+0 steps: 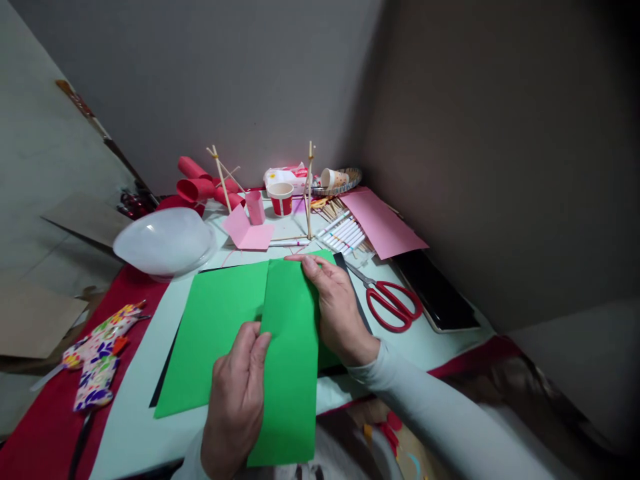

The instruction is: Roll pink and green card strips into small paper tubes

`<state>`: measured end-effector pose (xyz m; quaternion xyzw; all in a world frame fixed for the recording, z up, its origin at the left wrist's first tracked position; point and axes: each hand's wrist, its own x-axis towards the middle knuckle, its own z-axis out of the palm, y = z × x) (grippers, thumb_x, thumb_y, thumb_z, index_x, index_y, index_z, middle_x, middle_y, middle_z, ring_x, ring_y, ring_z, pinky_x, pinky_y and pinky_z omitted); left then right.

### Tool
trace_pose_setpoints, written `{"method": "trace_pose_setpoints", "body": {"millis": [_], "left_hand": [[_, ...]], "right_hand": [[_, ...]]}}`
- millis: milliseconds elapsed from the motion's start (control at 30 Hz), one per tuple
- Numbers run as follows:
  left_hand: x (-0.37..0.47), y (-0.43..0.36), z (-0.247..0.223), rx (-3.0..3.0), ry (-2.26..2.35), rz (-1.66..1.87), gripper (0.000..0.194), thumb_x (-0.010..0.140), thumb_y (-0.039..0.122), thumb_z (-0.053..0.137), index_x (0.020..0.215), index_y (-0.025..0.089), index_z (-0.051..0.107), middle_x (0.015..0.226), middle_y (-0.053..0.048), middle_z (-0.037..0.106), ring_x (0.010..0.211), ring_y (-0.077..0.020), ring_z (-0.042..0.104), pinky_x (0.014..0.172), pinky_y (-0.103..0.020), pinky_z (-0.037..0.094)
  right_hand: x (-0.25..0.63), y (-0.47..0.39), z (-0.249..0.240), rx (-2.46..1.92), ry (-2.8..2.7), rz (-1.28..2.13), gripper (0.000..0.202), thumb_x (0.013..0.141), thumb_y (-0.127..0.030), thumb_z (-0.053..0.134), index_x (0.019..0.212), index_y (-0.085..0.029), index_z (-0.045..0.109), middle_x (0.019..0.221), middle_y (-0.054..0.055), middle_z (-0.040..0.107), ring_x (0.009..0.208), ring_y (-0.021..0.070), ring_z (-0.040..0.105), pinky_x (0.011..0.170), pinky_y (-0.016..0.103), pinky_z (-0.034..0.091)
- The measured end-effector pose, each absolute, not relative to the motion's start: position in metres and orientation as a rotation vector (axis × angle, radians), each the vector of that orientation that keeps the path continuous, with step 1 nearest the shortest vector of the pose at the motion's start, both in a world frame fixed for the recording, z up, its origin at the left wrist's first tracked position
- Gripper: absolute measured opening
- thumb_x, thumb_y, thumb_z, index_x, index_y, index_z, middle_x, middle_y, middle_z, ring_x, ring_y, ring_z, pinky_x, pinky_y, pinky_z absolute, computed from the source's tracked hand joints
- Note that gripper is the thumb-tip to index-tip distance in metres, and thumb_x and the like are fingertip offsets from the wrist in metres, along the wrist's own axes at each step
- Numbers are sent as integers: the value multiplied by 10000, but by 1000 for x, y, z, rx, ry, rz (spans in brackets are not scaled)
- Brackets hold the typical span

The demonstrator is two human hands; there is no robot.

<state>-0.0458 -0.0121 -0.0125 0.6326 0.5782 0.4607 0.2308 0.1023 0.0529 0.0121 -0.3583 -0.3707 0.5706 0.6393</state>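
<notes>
A folded strip of green paper [290, 373] is held up between my two hands, its long side upright. My left hand [237, 393] pinches its left edge with the thumb in front, about halfway down. At the top right corner my right hand [337, 303] grips the strip, thumb on the near face and fingers behind. Behind it a larger green sheet [210, 327] lies flat over a black sheet [161, 387], which shows only at the edges. Red-handled scissors [393, 303] rest just right of my right hand.
Markers [345, 233], a pink sheet [383, 223], a paper cup [281, 200] and a folded pink card [249, 233] are at the back. Stick frames [309, 193] stand upright there. A white translucent bowl [165, 240] and a flower-patterned glue gun [100, 360] are left; a black tablet-like slab [437, 293] is right.
</notes>
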Motion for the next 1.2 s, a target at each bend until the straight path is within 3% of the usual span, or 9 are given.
{"method": "trace_pose_setpoints", "body": {"millis": [133, 300, 500, 600, 767, 1033, 1200], "left_hand": [[-45, -13, -10, 1962, 1521, 1271, 229, 964, 299, 530, 739, 274, 558, 544, 56, 540, 421, -144, 510, 483, -279, 367], [-49, -19, -17, 2133, 1504, 1268, 244, 1009, 348, 514, 797, 278, 612, 602, 33, 667, 448, -161, 612, 479, -278, 396], [-53, -21, -19, 2102, 1478, 1260, 259, 987, 300, 524, 735, 286, 579, 536, 56, 562, 401, -150, 545, 471, -295, 364], [-65, -24, -21, 2039, 1515, 1234, 230, 964, 350, 551, 754, 289, 624, 610, 28, 657, 482, -172, 613, 512, -295, 416], [-98, -24, -24, 1833, 1596, 1132, 325, 904, 574, 598, 812, 295, 735, 886, -51, 818, 777, -260, 756, 713, -330, 548], [-110, -28, -29, 1673, 1554, 1093, 385, 786, 662, 699, 905, 313, 811, 987, -54, 836, 890, -305, 761, 817, -381, 558], [-97, -22, -11, 1587, 1498, 884, 444, 777, 711, 664, 791, 288, 797, 900, -80, 802, 891, -324, 712, 813, -408, 538]], "right_hand": [[108, 57, 14, -857, -842, 1232, 308, 865, -492, 685, 938, -205, 769, 910, 37, 762, 886, 217, 687, 847, 330, 520], [118, 66, 13, -853, -835, 1167, 256, 889, -448, 668, 929, -216, 768, 946, 38, 783, 967, 235, 713, 912, 357, 533], [115, 68, 6, -834, -853, 1182, 309, 885, -498, 664, 967, -220, 770, 989, 45, 783, 987, 241, 709, 900, 358, 540], [122, 69, 11, -836, -944, 1273, 326, 865, -518, 694, 970, -221, 776, 948, 37, 772, 915, 222, 693, 828, 330, 534], [147, 74, 38, -885, -1527, 1295, 281, 896, -469, 728, 916, -194, 778, 902, 4, 720, 829, 164, 605, 778, 272, 452], [141, 82, 50, -871, -1796, 1062, 367, 955, -488, 630, 777, -177, 706, 735, -21, 575, 690, 128, 484, 657, 251, 362], [131, 89, 45, -748, -1812, 1096, 380, 934, -513, 639, 772, -174, 702, 739, -16, 603, 708, 135, 520, 683, 260, 388]]}}
